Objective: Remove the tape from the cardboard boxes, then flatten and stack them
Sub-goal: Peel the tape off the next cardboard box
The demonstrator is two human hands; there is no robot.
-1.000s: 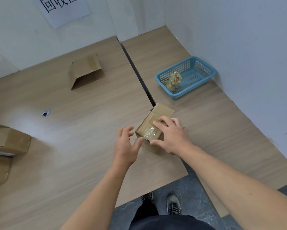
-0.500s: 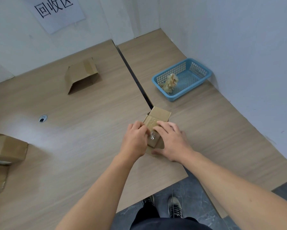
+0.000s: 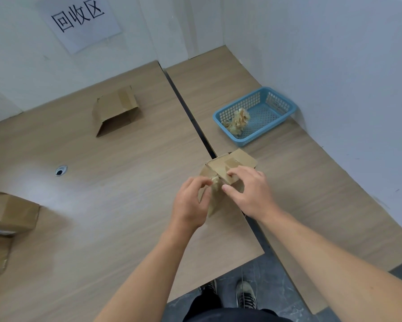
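A small cardboard box [image 3: 236, 162] stands at the table seam in front of me, its far flap open. My left hand [image 3: 191, 202] pinches a strip of clear brownish tape [image 3: 215, 194] that peels down off the near side of the box. My right hand [image 3: 249, 191] holds the box from the right, fingers on its top and thumb at its near face. A flattened box [image 3: 115, 112] lies at the back of the left table. Two more cardboard boxes [image 3: 8, 212] sit at the left edge.
A blue plastic basket [image 3: 276, 112] with a wad of crumpled tape [image 3: 238, 120] stands by the right wall. A dark gap [image 3: 188, 112] runs between the two tables. A cable hole [image 3: 60, 170] sits in the left table. White walls close the back and right.
My left hand went from beside the box to its near face, gripped the tape and pulled a strip loose toward me. My right hand stayed on the box.
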